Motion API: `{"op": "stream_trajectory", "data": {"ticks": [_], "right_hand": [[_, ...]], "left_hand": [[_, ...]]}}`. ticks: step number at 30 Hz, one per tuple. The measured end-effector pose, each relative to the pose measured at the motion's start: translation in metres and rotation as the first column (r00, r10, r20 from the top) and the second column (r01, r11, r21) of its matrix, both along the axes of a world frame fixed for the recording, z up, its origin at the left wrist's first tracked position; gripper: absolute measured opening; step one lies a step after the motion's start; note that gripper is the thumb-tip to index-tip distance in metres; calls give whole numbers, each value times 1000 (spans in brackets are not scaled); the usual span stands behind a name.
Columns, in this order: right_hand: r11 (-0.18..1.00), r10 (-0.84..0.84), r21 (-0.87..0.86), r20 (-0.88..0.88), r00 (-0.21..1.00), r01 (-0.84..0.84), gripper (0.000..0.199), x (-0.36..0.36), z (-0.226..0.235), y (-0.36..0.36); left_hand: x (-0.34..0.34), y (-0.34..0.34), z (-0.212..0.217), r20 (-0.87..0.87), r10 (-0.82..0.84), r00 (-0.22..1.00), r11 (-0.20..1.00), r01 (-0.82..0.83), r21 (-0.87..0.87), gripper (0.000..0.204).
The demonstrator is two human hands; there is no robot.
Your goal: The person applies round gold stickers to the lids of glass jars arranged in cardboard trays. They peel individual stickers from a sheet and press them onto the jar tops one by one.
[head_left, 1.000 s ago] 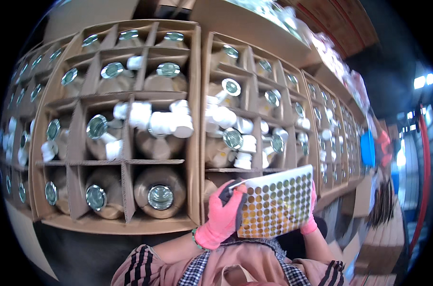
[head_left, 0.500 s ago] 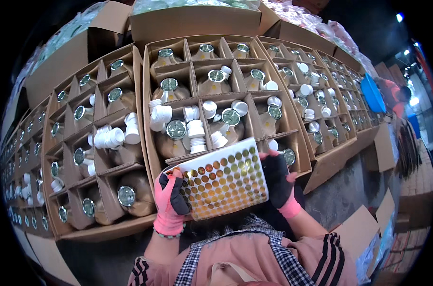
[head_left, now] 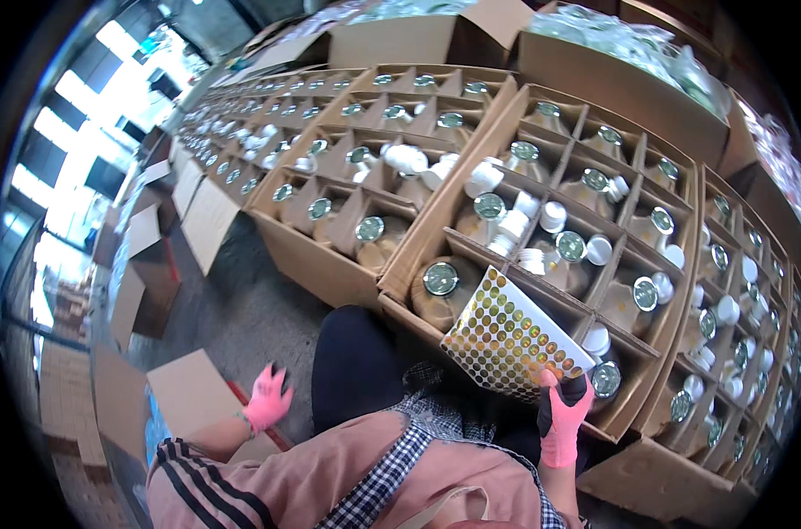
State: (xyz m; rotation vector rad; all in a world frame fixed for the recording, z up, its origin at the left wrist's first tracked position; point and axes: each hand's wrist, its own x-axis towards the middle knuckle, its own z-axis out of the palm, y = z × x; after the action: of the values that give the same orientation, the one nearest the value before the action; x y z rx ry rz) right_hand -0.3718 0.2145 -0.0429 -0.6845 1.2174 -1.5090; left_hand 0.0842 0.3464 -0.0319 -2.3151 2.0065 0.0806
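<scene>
My right hand (head_left: 565,419), in a pink glove with dark fingers, grips a white sheet of round gold stickers (head_left: 513,333) by its near right corner. The sheet slants over the near edge of a divided cardboard box (head_left: 418,319). Clear glass bottles with wide round mouths stand in the box's compartments; one bottle (head_left: 441,280) is just beyond the sheet's left edge. White screw caps (head_left: 512,226) lie stacked and loose among the bottles. Off to the left, my left hand (head_left: 268,401) hangs above an open carton, its fingers apart and nothing seen in it.
Similar divided boxes of bottles run in a row to the far left and along the right (head_left: 727,326). Cartons with clear plastic-wrapped contents (head_left: 634,48) stand behind. Open carton flaps (head_left: 198,392) rise at lower left, beside grey floor (head_left: 259,295).
My left hand has let go of the sticker sheet and moved away to the left. The sheet is now in my right hand alone. The whole view has swung leftward.
</scene>
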Motion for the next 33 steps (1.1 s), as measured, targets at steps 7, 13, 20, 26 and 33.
{"op": "stream_trajectory", "data": {"ticks": [7, 13, 20, 26, 33], "right_hand": [[1000, -1, 8, 46, 999, 1, 33, -9, 10, 0], [987, 158, 26, -180, 971, -156, 34, -14, 10, -6], [900, 432, 119, -94, 897, -420, 39, -24, 27, -5], [850, 524, 12, 81, 848, -527, 31, -23, 35, -14], [901, 428, 48, 80, 900, -432, 38, -37, 16, -9]], "left_hand": [[-19, 176, 16, 203, 523, 828, 464, -476, 747, 42], [-17, 175, 1, 71, 619, 782, 489, -455, 744, 39], [-18, 178, 7, 76, 641, 764, 469, -468, 749, 35], [-20, 175, 7, 89, 625, 776, 473, -467, 747, 33], [4, 148, -1, 69, 604, 794, 485, -434, 759, 31]]}}
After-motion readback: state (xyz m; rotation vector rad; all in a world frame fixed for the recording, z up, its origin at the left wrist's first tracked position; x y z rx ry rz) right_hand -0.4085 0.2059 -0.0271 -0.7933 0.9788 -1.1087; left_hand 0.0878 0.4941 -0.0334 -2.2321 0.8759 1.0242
